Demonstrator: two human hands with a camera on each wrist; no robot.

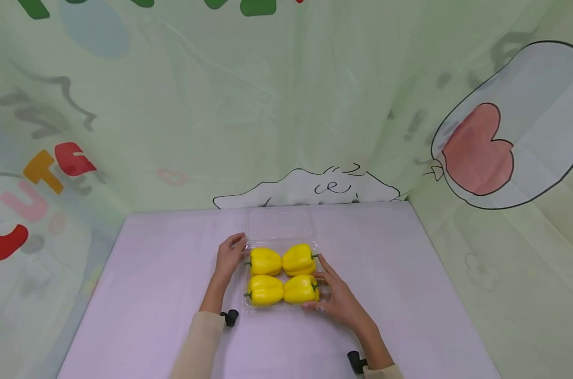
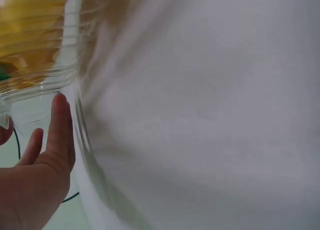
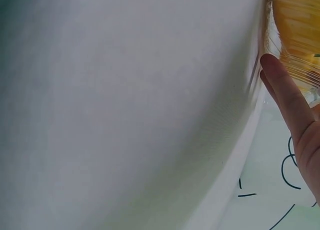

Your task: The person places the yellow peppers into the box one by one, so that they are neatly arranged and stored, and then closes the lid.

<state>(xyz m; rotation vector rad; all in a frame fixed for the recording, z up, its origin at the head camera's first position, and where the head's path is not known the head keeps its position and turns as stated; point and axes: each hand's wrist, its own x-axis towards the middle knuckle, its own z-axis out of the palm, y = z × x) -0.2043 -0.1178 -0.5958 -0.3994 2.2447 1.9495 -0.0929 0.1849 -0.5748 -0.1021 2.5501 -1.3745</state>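
Several yellow bell peppers (image 1: 266,261) with green stems lie in two rows in a clear plastic clamshell container (image 1: 245,309). Its transparent lid (image 1: 279,222) is folded back on the far side. At the far left corner is my left hand (image 1: 229,256); in the left wrist view a straight fingertip meets the ribbed container wall (image 2: 42,88). My right hand (image 1: 339,296) spreads along the right side, thumb at the near right corner and fingers reaching up the wall. The right wrist view shows extended fingers (image 3: 286,93) against the ribbed side.
A pale lilac cloth covers the table (image 1: 163,295) under the container. Light green printed fabric (image 1: 210,105) hangs behind and at both sides. Small black devices (image 1: 230,318) are worn at both wrists.
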